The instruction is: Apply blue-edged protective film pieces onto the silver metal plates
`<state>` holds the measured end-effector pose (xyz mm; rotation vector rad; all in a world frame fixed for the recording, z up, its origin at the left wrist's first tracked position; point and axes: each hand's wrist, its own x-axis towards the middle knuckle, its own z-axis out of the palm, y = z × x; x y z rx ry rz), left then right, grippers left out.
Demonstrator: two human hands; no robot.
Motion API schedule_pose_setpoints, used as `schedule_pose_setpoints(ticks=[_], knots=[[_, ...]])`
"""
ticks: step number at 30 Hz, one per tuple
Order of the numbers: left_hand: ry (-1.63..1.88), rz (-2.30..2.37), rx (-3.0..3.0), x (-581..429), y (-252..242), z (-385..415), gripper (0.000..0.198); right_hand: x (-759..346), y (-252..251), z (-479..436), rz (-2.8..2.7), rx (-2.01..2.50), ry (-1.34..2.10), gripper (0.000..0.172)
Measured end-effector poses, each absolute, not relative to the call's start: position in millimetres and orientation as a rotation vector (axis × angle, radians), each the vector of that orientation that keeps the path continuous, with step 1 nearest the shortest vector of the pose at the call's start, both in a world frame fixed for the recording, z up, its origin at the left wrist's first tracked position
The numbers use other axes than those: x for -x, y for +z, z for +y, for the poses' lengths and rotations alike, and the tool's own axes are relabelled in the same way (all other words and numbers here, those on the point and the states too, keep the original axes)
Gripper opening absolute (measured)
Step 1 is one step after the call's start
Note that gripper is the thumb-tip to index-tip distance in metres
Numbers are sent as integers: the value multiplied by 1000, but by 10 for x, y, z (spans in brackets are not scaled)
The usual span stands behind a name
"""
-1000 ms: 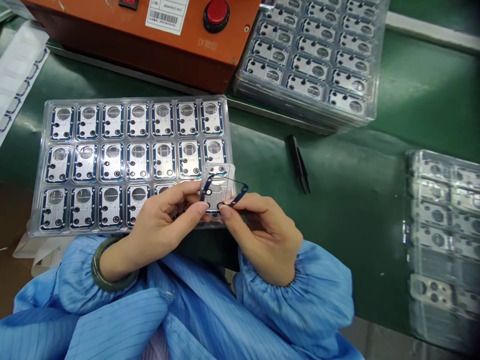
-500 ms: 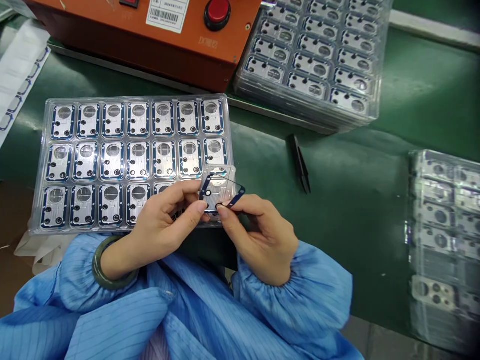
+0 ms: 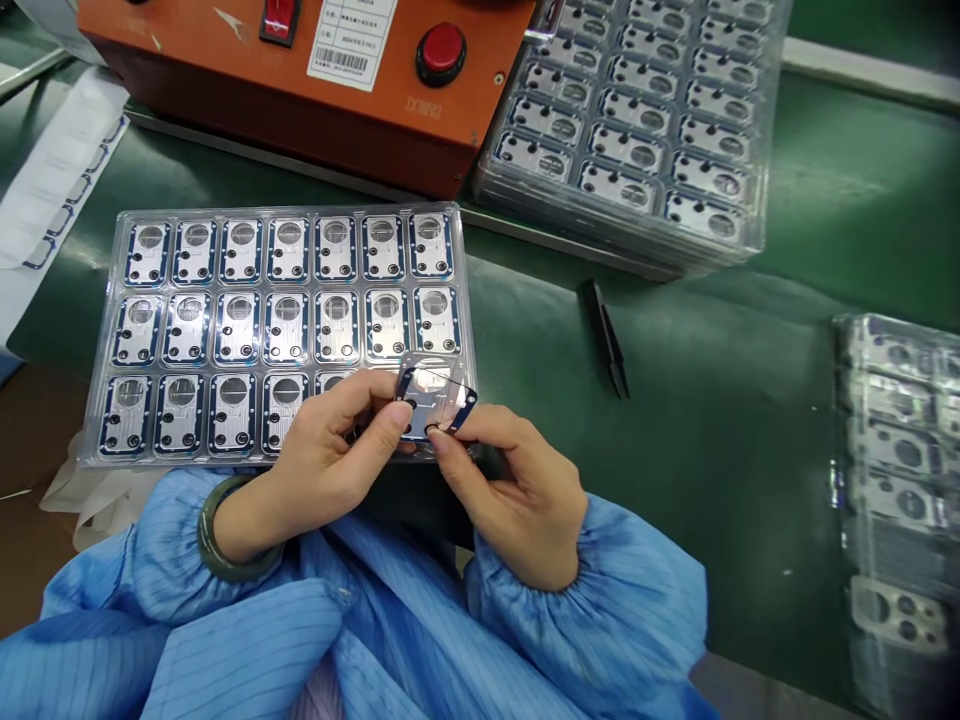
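My left hand [image 3: 330, 455] and my right hand [image 3: 514, 490] meet at the front right corner of a clear tray [image 3: 101, 400] filled with several small silver plates edged in blue. Between both sets of fingertips I pinch one small silver plate with a thin blue-edged film [image 3: 435, 398] lying on it. The left thumb and forefinger grip its left side. My right thumb and forefinger pinch the film's lower edge. Both sleeves are light blue, and a green bangle [image 3: 225, 560] sits on my left wrist.
An orange machine [image 3: 225, 80] with a red button [image 3: 442, 48] stands at the back. Right of it lies a stack of clear trays [image 3: 750, 215] with silver parts. Black tweezers [image 3: 609, 340] lie on the green mat. More blurred trays [image 3: 900, 480] sit at the right edge. A white film strip [image 3: 52, 190] lies far left.
The film has come down flatter onto the plate between my fingers. The view has shifted, so everything on the table sits slightly lower and to the right in frame.
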<state>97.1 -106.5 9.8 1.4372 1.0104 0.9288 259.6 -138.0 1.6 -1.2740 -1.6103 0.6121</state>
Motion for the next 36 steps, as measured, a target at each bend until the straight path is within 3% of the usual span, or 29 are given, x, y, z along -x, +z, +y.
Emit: schedule_pose_setpoints(ticks=[13,22,36], knots=[[883,1109,-1615,-965,134,-1068,24,-2596,38,-1374,-1676,1266,642,14],[981,1079,-1608,-980,75,-1074,14,-2588,42,-1373,-1667,1254,659,14],[1008,1095,-1493,-952,96,-1066,21,-2578,43,-1377,-1768,1211,685,13]])
